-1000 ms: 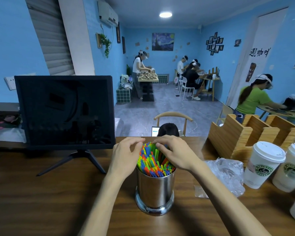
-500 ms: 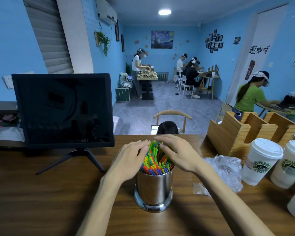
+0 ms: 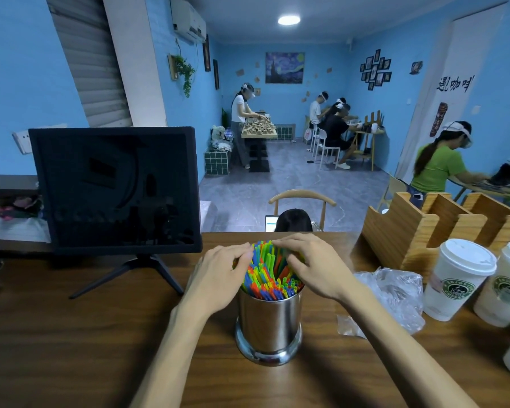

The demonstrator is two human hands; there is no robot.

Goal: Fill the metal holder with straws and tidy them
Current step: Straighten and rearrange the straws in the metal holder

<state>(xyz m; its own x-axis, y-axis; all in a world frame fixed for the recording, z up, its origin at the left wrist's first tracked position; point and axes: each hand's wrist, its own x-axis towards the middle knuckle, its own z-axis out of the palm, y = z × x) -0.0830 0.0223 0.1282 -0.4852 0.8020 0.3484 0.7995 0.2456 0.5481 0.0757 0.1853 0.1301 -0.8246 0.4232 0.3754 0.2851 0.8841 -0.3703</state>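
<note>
The holder (image 3: 269, 325) stands on the bench (image 3: 71, 348), already full of straws (image 3: 270, 273). Left hand (image 3: 218, 275) and right hand (image 3: 315, 269) cup the tops, grip loose, gathering them; next, press them level.

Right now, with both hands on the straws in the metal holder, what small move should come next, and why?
Probably press the left hand and right hand gently together, gathering the straws. They fan out and lean away above the rim of the metal holder, so the bundle looks loose, not tidy.
</note>
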